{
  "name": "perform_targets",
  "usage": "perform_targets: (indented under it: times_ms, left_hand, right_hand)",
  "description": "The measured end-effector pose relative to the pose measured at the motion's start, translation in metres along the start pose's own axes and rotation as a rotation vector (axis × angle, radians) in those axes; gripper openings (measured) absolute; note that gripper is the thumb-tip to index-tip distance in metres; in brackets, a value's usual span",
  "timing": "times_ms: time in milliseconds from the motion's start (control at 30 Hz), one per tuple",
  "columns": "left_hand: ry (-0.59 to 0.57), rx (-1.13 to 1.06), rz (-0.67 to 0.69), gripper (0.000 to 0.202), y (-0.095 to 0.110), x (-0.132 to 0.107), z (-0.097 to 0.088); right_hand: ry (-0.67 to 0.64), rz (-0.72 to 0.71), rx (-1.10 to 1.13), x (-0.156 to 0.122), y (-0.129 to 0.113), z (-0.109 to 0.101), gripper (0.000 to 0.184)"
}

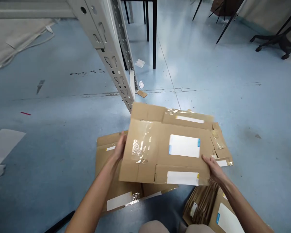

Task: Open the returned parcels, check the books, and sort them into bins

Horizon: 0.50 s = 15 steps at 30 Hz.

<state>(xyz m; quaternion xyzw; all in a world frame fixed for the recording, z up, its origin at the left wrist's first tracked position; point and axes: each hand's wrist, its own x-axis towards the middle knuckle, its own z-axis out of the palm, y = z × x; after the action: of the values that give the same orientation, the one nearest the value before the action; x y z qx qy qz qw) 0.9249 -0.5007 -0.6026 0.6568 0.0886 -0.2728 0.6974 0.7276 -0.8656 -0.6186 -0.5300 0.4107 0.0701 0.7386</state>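
A flattened cardboard box (pixel 165 145) with tape remnants and white labels is held up in the air above the floor. My left hand (pixel 119 148) grips its left edge, and my right hand (pixel 214 168) grips its lower right edge. Beneath it, another flattened carton (pixel 117 191) with a white label lies on the floor. At the lower right, near my right forearm, rests a stack of folded cardboard (pixel 201 204), with a labelled carton panel (pixel 228 220) beside it. My knees show at the bottom edge.
A perforated grey metal shelf upright (pixel 113 55) slants down close to the held box. Black table legs (pixel 154 32) and a black chair base (pixel 276 43) stand on the blue floor (pixel 257 106). Paper scraps lie about, and a white sheet (pixel 5 145) lies at the left.
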Motion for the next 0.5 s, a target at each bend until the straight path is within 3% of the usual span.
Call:
perform_targets:
  times_ms: [100,167,267,400,500]
  left_hand:
    - [0.185,0.070,-0.062,0.087,-0.029,-0.039,-0.048]
    - [0.287,0.217,-0.153,0.088,-0.059,-0.065,-0.079]
    - [0.437,0.273,-0.178,0.084,-0.108,-0.105,-0.117]
    - [0.498,0.202,-0.248,0.079,-0.166,-0.139,-0.144]
    - [0.543,0.250,-0.222,0.075,-0.201,-0.138,-0.152]
  right_hand:
    - [-0.141,-0.002,-0.056,0.012,0.023,0.049,0.049]
    - [-0.250,-0.021,-0.087,0.018,0.046,0.079,0.051]
    - [-0.375,-0.069,-0.166,0.024,0.085,0.111,0.054]
    - [-0.360,-0.115,-0.365,0.030,0.130,0.134,0.054]
    - [-0.241,-0.169,-0.595,0.037,0.155,0.142,0.057]
